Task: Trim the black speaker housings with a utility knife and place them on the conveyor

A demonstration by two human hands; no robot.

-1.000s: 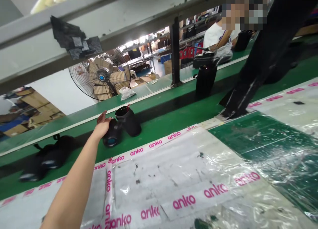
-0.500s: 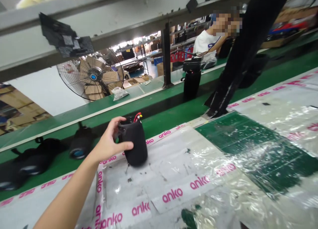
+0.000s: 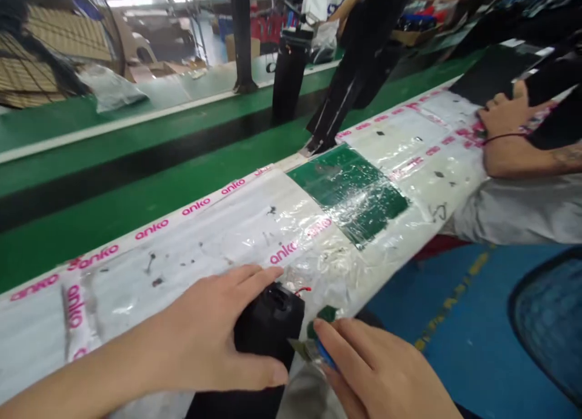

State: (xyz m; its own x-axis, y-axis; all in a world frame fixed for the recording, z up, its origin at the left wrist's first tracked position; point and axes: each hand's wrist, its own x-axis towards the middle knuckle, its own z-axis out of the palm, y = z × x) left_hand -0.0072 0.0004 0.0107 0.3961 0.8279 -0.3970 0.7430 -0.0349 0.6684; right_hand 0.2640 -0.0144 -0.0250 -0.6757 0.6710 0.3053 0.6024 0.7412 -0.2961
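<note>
At the near edge of the bench, my left hand point(image 3: 213, 328) grips a black portable speaker body point(image 3: 268, 319). My fingers reach over its far side and the thumb lies across its near side. A short red wire sticks out at its open top end. Close to the right of the speaker, my right hand point(image 3: 364, 364) is closed on a blue-handled knife point(image 3: 325, 353). Its flat, dull blade points left toward the speaker; I cannot tell whether it touches. The lower end of the speaker runs out of view.
White plastic sheeting with pink tape point(image 3: 195, 205) covers the bench. Behind it runs a green conveyor belt point(image 3: 145, 164), carrying another black speaker point(image 3: 288, 73). A dark slanted post point(image 3: 350, 73) stands at the bench's far edge. A co-worker's hand point(image 3: 504, 113) rests at the right.
My left hand has brought the speaker from beside the belt to the near bench edge. My right hand with the knife has come into view. The camera has turned right and down.
</note>
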